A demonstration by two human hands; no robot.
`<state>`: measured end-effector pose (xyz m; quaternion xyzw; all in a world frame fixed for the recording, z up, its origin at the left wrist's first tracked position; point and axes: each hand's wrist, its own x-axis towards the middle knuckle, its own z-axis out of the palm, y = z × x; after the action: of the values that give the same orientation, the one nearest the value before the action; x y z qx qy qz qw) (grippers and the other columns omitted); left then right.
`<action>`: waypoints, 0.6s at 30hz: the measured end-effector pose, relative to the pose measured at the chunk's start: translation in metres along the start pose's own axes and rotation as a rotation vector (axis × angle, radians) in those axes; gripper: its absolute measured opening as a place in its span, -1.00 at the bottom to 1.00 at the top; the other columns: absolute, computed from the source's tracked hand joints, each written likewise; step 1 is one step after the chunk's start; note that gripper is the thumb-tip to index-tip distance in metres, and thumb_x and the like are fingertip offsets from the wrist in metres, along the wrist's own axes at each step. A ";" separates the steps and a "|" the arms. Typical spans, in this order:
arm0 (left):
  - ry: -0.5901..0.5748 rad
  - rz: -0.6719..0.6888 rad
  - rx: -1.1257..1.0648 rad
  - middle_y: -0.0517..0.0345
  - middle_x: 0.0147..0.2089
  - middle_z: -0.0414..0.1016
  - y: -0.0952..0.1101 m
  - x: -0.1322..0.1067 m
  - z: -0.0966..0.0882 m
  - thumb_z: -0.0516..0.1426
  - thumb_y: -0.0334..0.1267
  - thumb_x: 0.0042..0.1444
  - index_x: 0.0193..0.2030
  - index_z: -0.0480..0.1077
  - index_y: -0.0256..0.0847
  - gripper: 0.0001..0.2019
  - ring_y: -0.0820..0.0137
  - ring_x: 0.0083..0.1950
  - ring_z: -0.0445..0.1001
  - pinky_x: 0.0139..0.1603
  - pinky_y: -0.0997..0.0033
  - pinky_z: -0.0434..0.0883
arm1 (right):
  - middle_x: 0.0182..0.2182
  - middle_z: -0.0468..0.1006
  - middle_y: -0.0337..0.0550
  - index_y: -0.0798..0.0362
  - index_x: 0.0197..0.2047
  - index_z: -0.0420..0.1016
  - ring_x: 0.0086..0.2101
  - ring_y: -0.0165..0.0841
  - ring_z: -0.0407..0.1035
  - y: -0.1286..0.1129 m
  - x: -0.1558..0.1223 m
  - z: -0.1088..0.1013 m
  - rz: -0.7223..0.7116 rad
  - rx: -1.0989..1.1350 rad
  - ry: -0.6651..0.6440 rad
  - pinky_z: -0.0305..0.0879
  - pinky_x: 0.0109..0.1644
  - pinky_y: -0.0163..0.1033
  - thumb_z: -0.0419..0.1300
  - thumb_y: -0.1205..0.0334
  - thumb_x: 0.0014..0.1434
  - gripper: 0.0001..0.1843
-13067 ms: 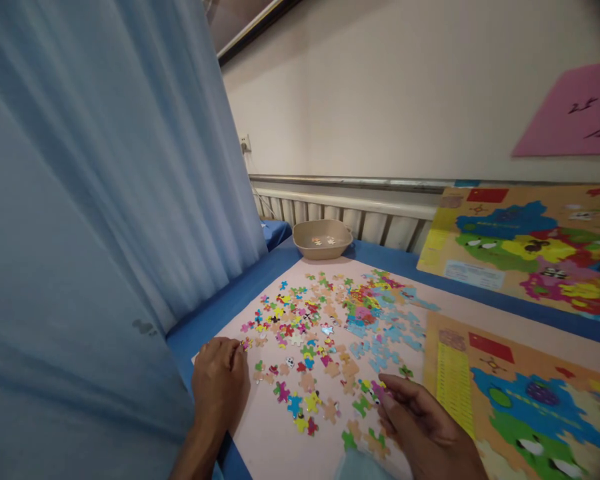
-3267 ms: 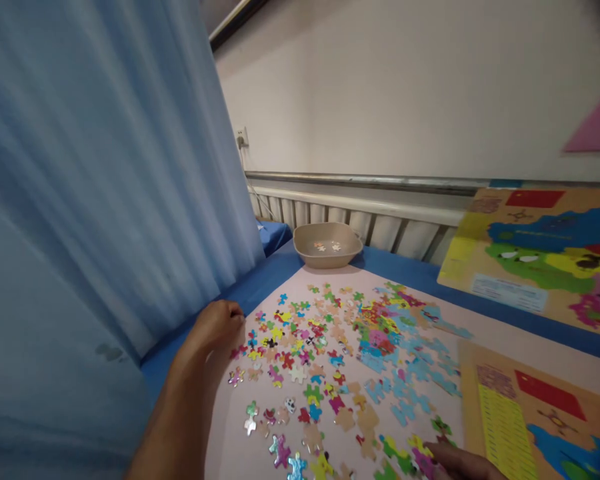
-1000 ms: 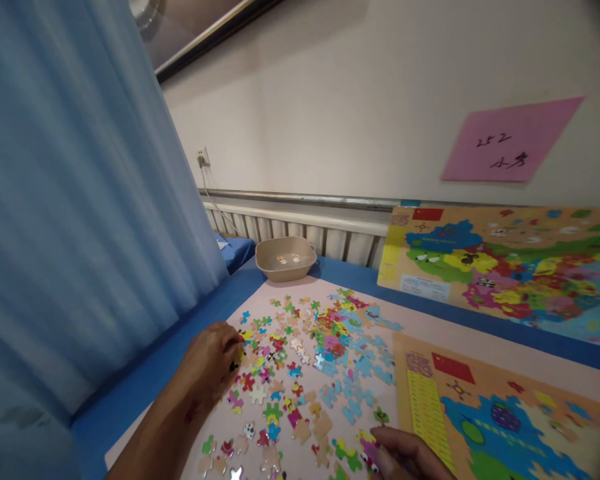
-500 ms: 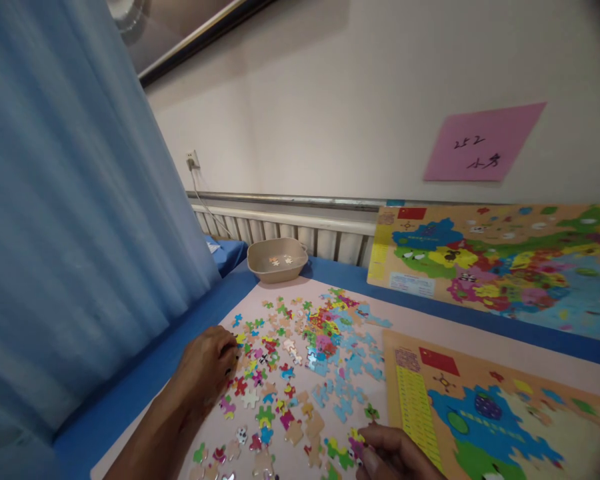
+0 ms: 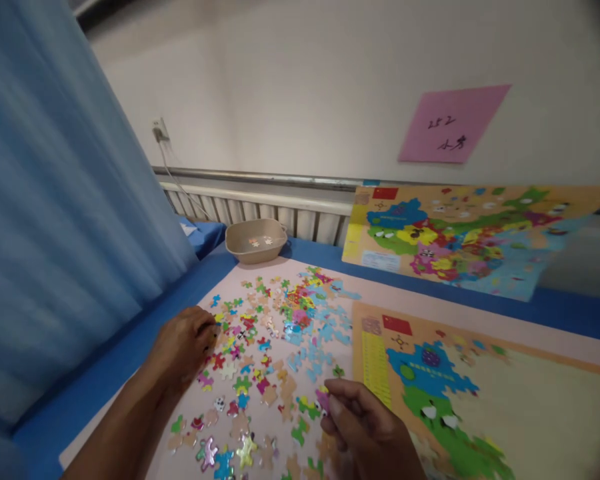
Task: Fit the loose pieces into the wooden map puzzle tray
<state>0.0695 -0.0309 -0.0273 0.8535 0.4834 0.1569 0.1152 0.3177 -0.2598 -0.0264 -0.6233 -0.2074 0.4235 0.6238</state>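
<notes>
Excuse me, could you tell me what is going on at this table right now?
A person is working on a jigsaw map. The left hand rests among loose puzzle pieces spread on a pink mat, fingers on a piece at the spread's edge. The right hand pinches a pink piece beside the partly filled puzzle board. A finished map picture leans against the wall, near a beige bowl holding a few pieces.

The right hand (image 5: 367,430) is cut off below; the pink note's (image 5: 450,125) writing is unreadable.
</notes>
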 end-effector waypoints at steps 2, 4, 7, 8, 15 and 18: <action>0.000 0.022 0.003 -0.01 -0.14 0.65 -0.003 0.000 0.001 0.02 -0.17 0.27 -0.26 0.57 -0.14 -0.70 0.16 -0.08 0.54 -0.06 0.20 0.38 | -0.44 0.57 -0.15 0.06 -0.24 0.66 -0.43 -0.25 0.47 -0.001 -0.002 0.001 0.002 0.022 0.010 0.34 -0.40 -0.27 0.50 -0.16 -0.05 -0.53; 0.005 0.038 0.017 0.02 -0.15 0.65 -0.004 0.000 0.002 0.02 -0.16 0.28 -0.27 0.58 -0.13 -0.69 0.18 -0.10 0.55 -0.07 0.23 0.38 | -0.42 0.58 -0.15 0.06 -0.22 0.67 -0.43 -0.27 0.47 -0.001 -0.003 0.001 -0.008 0.039 0.023 0.34 -0.38 -0.28 0.50 -0.13 -0.03 -0.55; 0.004 0.045 0.035 0.04 -0.15 0.65 -0.004 0.000 0.001 0.01 -0.14 0.28 -0.25 0.58 -0.13 -0.69 0.20 -0.10 0.55 -0.08 0.26 0.38 | -0.44 0.58 -0.15 0.06 -0.22 0.67 -0.45 -0.28 0.45 -0.001 -0.003 0.000 -0.018 0.027 0.015 0.31 -0.40 -0.29 0.49 -0.13 -0.02 -0.55; -0.002 0.045 0.036 0.04 -0.15 0.65 -0.005 0.001 0.000 0.02 -0.13 0.29 -0.25 0.58 -0.12 -0.69 0.20 -0.10 0.55 -0.08 0.25 0.38 | -0.45 0.57 -0.15 0.07 -0.23 0.67 -0.45 -0.28 0.45 -0.002 -0.002 -0.001 -0.018 0.014 0.001 0.30 -0.41 -0.28 0.49 -0.13 -0.03 -0.54; -0.033 0.025 0.042 0.02 -0.14 0.65 -0.004 0.002 -0.002 0.02 -0.08 0.29 -0.24 0.59 -0.10 -0.67 0.17 -0.08 0.56 -0.07 0.23 0.39 | -0.46 0.56 -0.18 0.03 -0.25 0.67 -0.43 -0.28 0.44 -0.001 -0.001 -0.003 -0.039 -0.030 -0.010 0.31 -0.33 -0.26 0.42 -0.04 0.07 -0.68; -0.035 0.028 0.045 0.01 -0.13 0.65 -0.002 0.001 -0.002 0.01 -0.08 0.29 -0.25 0.59 -0.11 -0.66 0.17 -0.07 0.55 -0.05 0.21 0.39 | -0.47 0.54 -0.21 0.02 -0.27 0.66 -0.41 -0.28 0.43 0.003 -0.002 -0.002 -0.042 -0.039 -0.021 0.32 -0.27 -0.25 0.41 -0.02 0.07 -0.71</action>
<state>0.0679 -0.0286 -0.0261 0.8652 0.4726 0.1327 0.1021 0.3175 -0.2631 -0.0288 -0.6263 -0.2353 0.4127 0.6182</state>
